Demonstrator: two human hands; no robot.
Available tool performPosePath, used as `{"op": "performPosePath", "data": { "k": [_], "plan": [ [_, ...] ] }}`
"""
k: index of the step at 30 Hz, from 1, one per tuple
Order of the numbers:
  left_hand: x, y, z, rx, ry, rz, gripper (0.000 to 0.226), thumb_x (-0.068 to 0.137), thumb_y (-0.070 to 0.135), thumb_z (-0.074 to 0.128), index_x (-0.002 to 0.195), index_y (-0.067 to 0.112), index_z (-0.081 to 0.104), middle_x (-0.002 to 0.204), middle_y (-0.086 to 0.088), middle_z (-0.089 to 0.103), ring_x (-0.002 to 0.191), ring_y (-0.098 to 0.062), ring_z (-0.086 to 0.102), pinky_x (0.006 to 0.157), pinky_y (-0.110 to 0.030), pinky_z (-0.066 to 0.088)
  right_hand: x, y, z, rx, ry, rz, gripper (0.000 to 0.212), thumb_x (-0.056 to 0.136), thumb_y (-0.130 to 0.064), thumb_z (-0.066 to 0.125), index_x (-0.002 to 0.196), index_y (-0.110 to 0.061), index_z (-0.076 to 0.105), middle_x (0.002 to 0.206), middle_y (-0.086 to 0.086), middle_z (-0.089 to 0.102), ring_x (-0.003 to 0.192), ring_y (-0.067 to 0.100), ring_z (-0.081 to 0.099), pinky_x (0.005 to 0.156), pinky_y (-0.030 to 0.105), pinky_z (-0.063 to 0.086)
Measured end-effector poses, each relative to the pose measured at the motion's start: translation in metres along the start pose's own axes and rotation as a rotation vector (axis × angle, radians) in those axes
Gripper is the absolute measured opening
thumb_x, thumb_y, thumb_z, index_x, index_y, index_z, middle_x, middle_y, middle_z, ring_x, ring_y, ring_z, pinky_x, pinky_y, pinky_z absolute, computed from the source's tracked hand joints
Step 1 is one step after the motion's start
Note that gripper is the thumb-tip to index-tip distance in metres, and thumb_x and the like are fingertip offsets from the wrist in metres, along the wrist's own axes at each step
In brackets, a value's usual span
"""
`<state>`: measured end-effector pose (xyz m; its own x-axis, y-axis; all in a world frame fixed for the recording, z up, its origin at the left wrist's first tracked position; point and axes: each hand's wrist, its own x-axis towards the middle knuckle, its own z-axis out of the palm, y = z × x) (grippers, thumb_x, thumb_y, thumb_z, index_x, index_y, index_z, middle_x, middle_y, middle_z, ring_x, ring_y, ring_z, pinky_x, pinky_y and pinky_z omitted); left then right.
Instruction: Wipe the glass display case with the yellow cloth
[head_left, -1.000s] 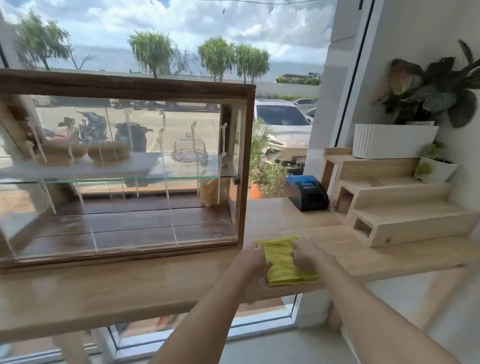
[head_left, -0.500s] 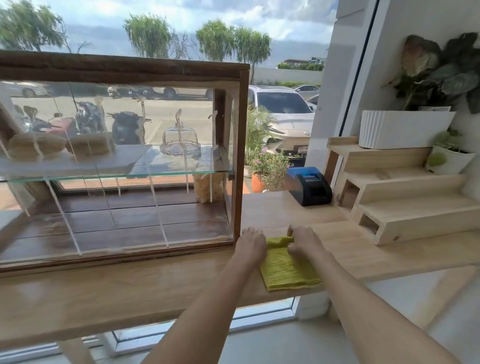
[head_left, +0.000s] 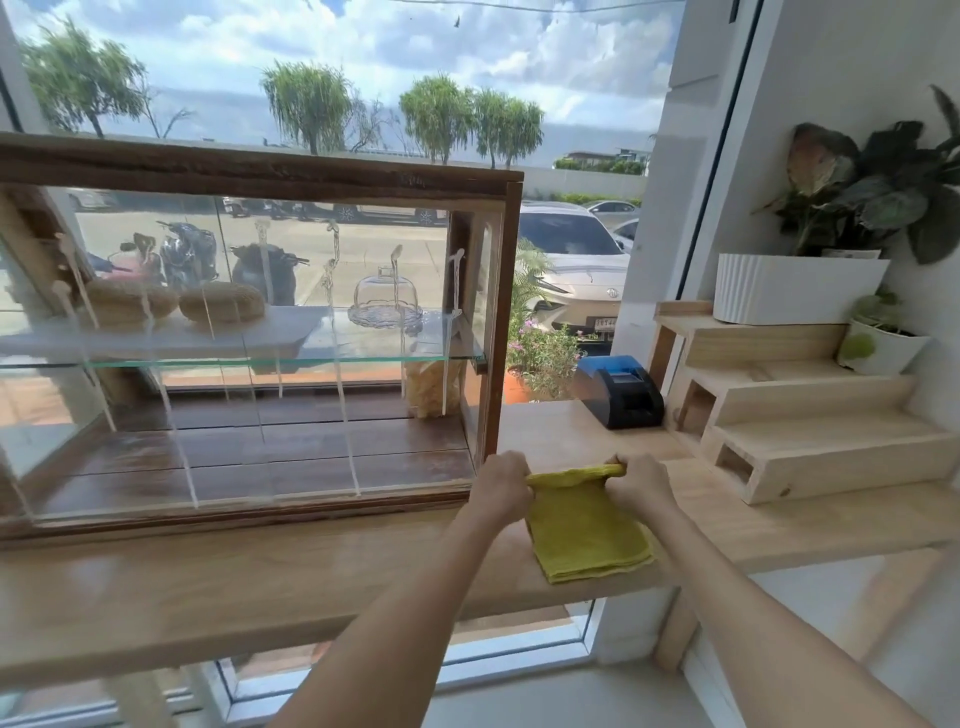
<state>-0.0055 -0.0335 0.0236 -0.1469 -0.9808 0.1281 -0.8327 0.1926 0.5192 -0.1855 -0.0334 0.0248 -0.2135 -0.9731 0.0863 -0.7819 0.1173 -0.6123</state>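
**Cloth gripped at far edge, glass not yet touched**

Currently both hands are on the folded yellow cloth (head_left: 584, 530), which lies flat on the long pale wooden counter (head_left: 260, 587) just right of the wood-framed glass display case (head_left: 249, 338). Left hand (head_left: 501, 488) is clenched on the far-left corner of the cloth, right hand (head_left: 641, 483) clenched on the far-right corner. The far edge is bunched and raised between them; the near part rests on the counter. My read: two-corner pinch is for lifting or opening the cloth out before wiping. Wiping itself not started, judging by the cloth lying clear of the glass.

Case front pane carries pale vertical streaks across most of its width, likely the target.

Case contents:
- glass shelf (head_left: 234, 358) at mid height: two round woven baskets (head_left: 176, 306) toward the left, contents not visible; a clear glass dome on a dish (head_left: 385, 301) toward the right, looks empty
- dark wooden floor of the case: a pale yellowish pack (head_left: 431, 389) in the back right corner, can't tell what it is

Right of the case: a blue-topped black receipt printer (head_left: 618, 389) further back on the counter, then a pale stepped wooden riser (head_left: 810, 415) holding a white ribbed planter (head_left: 795, 288) with a dark-leaved plant.
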Motion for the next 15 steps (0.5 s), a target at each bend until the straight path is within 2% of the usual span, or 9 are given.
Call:
{"op": "performPosePath", "data": {
  "k": [3, 6, 10, 13, 15],
  "plan": [
    [-0.008, -0.002, -0.018, -0.048, 0.041, 0.035, 0.017, 0.083, 0.012, 0.066, 0.099, 0.005, 0.063, 0.099, -0.011, 0.067, 0.093, -0.026, 0.062, 0.072, -0.034, 0.047, -0.007, -0.012, -0.001, 0.069, 0.048, -0.029, 0.02, 0.072, 0.004, 0.051, 0.072, -0.011, 0.064, 0.069, 0.007, 0.061, 0.073, 0.024, 0.055, 0.055, 0.03, 0.037],
    [-0.018, -0.01, -0.04, -0.067, 0.067, 0.061, 0.019, 0.082, 0.017, 0.067, 0.099, 0.009, 0.067, 0.095, -0.007, 0.07, 0.09, -0.022, 0.064, 0.072, -0.034, 0.05, -0.016, -0.029, -0.002, 0.107, 0.09, -0.081, 0.021, 0.074, 0.004, 0.054, 0.073, -0.014, 0.065, 0.071, 0.006, 0.063, 0.073, 0.021, 0.055, 0.056, 0.029, 0.039],
    [-0.037, -0.028, -0.071, -0.108, 0.081, 0.083, 0.014, 0.082, 0.021, 0.067, 0.083, 0.007, 0.07, 0.075, -0.005, 0.066, 0.08, -0.025, 0.064, 0.067, -0.035, 0.049, -0.034, -0.053, -0.002, 0.135, 0.108, -0.158, 0.024, 0.079, 0.004, 0.055, 0.078, -0.017, 0.065, 0.074, -0.001, 0.062, 0.074, 0.016, 0.053, 0.055, 0.021, 0.036],
    [-0.054, -0.044, -0.097, -0.151, 0.105, 0.083, 0.018, 0.083, 0.024, 0.068, 0.081, 0.006, 0.069, 0.076, -0.006, 0.064, 0.076, -0.024, 0.061, 0.065, -0.033, 0.046, -0.046, -0.075, 0.0, 0.118, 0.092, -0.208, 0.022, 0.083, 0.001, 0.058, 0.084, -0.019, 0.067, 0.077, -0.001, 0.063, 0.078, 0.018, 0.055, 0.056, 0.017, 0.034],
    [-0.064, -0.056, -0.114, -0.183, 0.141, 0.078, 0.015, 0.084, 0.024, 0.065, 0.083, 0.009, 0.069, 0.078, -0.004, 0.064, 0.075, -0.021, 0.059, 0.069, -0.033, 0.047, -0.053, -0.094, 0.003, 0.137, 0.11, -0.242, 0.022, 0.082, 0.0, 0.06, 0.081, -0.021, 0.068, 0.078, -0.001, 0.063, 0.079, 0.019, 0.056, 0.057, 0.018, 0.037]
  ]
}}
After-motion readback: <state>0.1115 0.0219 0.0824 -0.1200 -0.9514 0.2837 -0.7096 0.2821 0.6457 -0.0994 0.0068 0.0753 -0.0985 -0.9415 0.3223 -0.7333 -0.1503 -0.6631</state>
